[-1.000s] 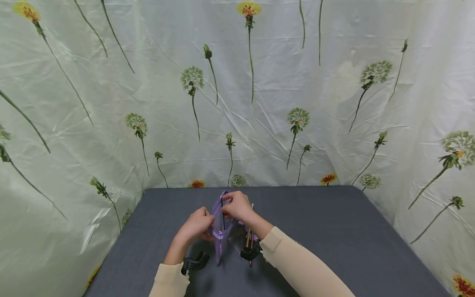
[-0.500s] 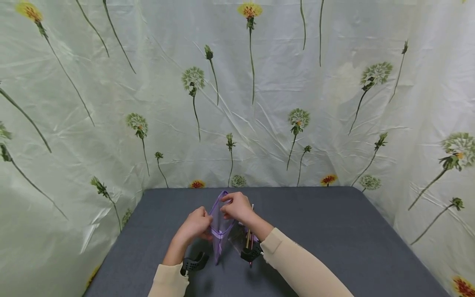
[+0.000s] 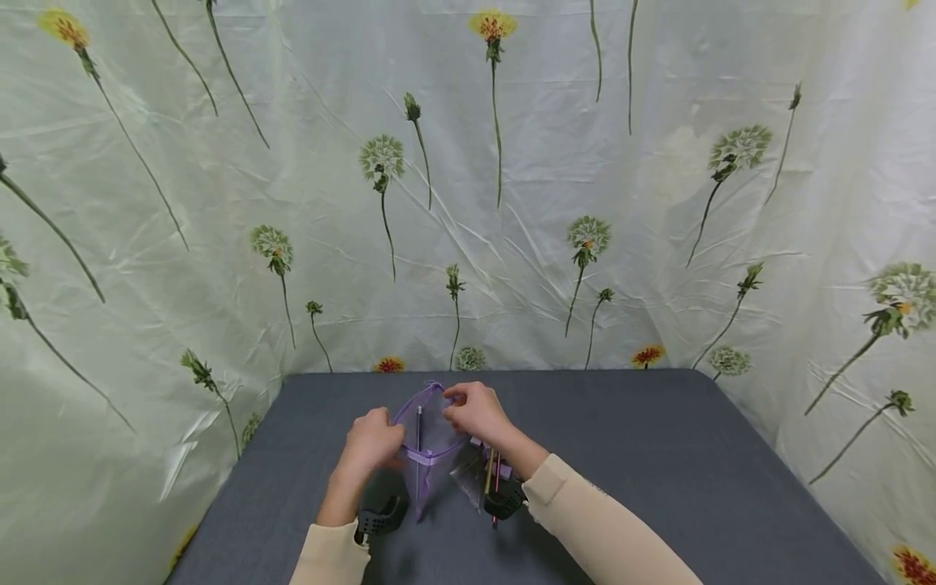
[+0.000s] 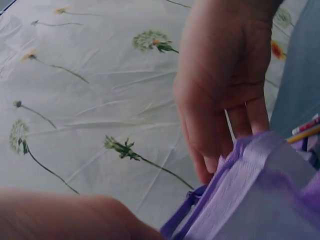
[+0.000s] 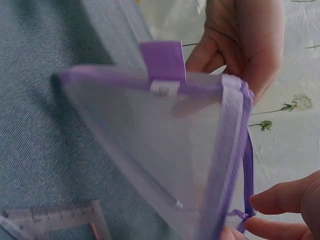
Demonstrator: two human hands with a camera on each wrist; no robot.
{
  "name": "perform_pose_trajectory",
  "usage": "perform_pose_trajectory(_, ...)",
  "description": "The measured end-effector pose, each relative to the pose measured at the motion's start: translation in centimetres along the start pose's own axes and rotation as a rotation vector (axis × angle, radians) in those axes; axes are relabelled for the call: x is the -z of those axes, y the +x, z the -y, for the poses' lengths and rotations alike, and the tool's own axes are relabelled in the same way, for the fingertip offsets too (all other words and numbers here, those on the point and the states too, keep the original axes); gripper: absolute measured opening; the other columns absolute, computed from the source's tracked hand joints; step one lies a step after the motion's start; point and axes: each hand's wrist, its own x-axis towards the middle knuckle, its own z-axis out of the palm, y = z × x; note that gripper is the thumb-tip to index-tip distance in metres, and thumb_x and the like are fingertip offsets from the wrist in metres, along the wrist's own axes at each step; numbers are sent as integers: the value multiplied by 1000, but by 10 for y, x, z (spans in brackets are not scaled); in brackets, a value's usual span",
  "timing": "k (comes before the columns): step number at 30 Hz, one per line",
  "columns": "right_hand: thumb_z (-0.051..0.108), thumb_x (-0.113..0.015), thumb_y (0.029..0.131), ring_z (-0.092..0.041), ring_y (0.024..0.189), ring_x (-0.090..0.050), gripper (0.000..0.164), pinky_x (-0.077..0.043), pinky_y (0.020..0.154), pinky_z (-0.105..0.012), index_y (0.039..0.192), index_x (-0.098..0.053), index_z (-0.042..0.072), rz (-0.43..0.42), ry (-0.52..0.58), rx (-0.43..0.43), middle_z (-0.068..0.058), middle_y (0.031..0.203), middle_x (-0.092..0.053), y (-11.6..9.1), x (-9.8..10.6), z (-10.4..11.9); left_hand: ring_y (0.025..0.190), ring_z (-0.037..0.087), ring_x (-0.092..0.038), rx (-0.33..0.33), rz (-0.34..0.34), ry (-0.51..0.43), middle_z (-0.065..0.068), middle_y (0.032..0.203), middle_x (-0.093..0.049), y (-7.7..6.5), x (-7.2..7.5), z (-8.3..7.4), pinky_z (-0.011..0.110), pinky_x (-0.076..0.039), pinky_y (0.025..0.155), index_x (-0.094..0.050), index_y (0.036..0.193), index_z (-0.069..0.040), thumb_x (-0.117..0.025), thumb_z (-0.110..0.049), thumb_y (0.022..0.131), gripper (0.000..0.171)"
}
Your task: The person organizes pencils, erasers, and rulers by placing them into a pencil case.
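Okay, one pen was in the pouch, left hand and right hand each pinching its rim, while pencils to its right seemed still to go.

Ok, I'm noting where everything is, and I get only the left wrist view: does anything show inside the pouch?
Observer: Yes, the head view shows a slim pen or pencil standing in the pouch.
Operator: My frame cuts off most of the left hand. What does it hold?
Observer: In the head view, it grips the pouch's rim on the left side.
Operator: Anything nearby that I'm missing?
Observer: A clear ruler, at the lower left of the right wrist view.
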Motion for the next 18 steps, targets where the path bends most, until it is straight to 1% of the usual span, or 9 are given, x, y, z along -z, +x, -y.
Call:
perform_pose_trajectory(2, 8, -69, 91, -27, 67, -69, 34, -52, 54, -34, 125, -69, 6, 8, -20, 16, 0, 84, -70, -1, 0, -2, 60, 26, -63, -14, -44, 86, 11, 69, -62, 1, 1, 0, 49, -51, 66, -61, 98, 10, -53, -11, 86, 25)
perform_pose_trajectory(3, 9, -69, 91, -27, 68, -69, 35, -51, 54, -32, 126, -69, 6, 14, -25, 22, 0, 85, -71, -1, 1, -3, 60, 25, -62, -16, -61, 107, 10, 68, -62, 1, 1, 0, 50, -51, 66, -63, 101, 10, -53, -10, 85, 28)
perform_pose_trajectory(4, 10, -68, 92, -27, 69, -69, 35, -51, 54, -32, 126, -69, 7, 17, -26, 26, 0, 88, -71, -2, 2, -4, 58, 24, -61, -11, -69, 115, 9, 67, -61, 1, 0, 1, 49, -51, 65, -63, 102, 11, -53, -9, 84, 28)
perform_pose_trajectory(5, 11, -68, 93, -29, 72, -70, 35, -52, 56, -33, 127, -68, 7, 20, -18, 33, -1, 91, -72, -2, 3, -4, 58, 24, -61, -9, -72, 116, 9, 66, -61, 1, 0, 0, 48, -51, 64, -63, 105, 12, -53, -9, 84, 31)
perform_pose_trajectory(7, 13, -68, 94, -30, 78, -71, 33, -56, 61, -36, 126, -69, 7, 18, 6, 41, -4, 96, -72, -4, 7, -4, 58, 23, -60, -8, -74, 116, 8, 66, -60, 1, 1, 0, 47, -50, 64, -63, 104, 11, -53, -9, 84, 30)
perform_pose_trajectory(10, 14, -67, 94, -26, 80, -71, 30, -58, 69, -41, 124, -70, 10, -5, 35, 49, -5, 101, -72, -6, 16, -3, 56, 24, -64, 2, -47, 83, 7, 63, -63, 1, 2, 1, 48, -51, 66, -61, 97, 8, -53, -11, 86, 23)
perform_pose_trajectory(13, 13, -66, 94, -19, 79, -70, 28, -59, 72, -40, 122, -71, 12, -32, 50, 50, -5, 101, -71, -8, 27, -4, 54, 23, -67, 6, -13, 52, 6, 59, -62, 1, 5, 2, 44, -50, 65, -55, 84, 1, -53, -12, 88, 14)
perform_pose_trajectory(15, 14, -66, 94, -17, 79, -69, 27, -59, 72, -38, 121, -71, 12, -46, 52, 49, -5, 101, -71, -9, 35, -6, 53, 24, -68, 11, 13, 21, 7, 58, -61, 1, 7, 4, 40, -47, 61, -50, 80, -2, -53, -12, 89, 14)
perform_pose_trajectory(18, 13, -67, 94, -19, 80, -70, 27, -59, 72, -38, 121, -71, 11, -59, 58, 34, -7, 102, -72, -11, 44, -11, 53, 24, -68, 18, 33, -24, 9, 63, -57, 2, 11, 6, 35, -43, 55, -48, 80, -3, -54, -10, 90, 13)
